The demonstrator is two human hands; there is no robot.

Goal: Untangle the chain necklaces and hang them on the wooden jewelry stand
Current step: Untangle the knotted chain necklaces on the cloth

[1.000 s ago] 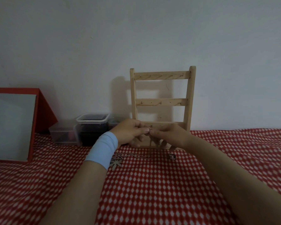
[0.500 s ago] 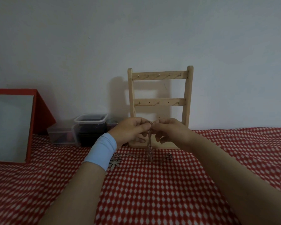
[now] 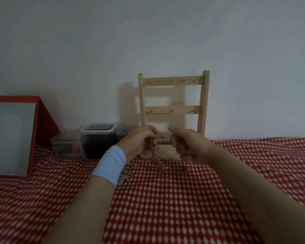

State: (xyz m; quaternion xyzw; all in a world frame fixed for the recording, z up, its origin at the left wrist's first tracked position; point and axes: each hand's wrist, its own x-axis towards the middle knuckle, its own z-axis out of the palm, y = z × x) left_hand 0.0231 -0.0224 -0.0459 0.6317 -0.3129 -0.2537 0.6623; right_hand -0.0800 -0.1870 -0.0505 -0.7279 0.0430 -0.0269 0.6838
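A wooden jewelry stand (image 3: pixel 173 110) with two peg rails stands upright against the wall. In front of its base, my left hand (image 3: pixel 139 143), with a light blue wristband, pinches a thin chain necklace (image 3: pixel 157 155) that hangs down to a tangled bunch on the cloth. My right hand (image 3: pixel 187 143) is just right of it, fingers curled and slightly apart from the chain; whether it touches the chain is unclear. A flower-shaped pendant (image 3: pixel 124 176) lies by my left wrist. A small ring-shaped pendant (image 3: pixel 183 169) lies below my right hand.
A red-and-white checked cloth (image 3: pixel 165 208) covers the surface. A red-framed mirror (image 3: pixel 12 136) leans at the left. Clear plastic containers (image 3: pixel 97 138) with dark contents sit between mirror and stand, against the wall.
My hands have come apart: the right hand has drawn to the right, off the pinch point. The chain now hangs from the left hand and is lifted further above the cloth.
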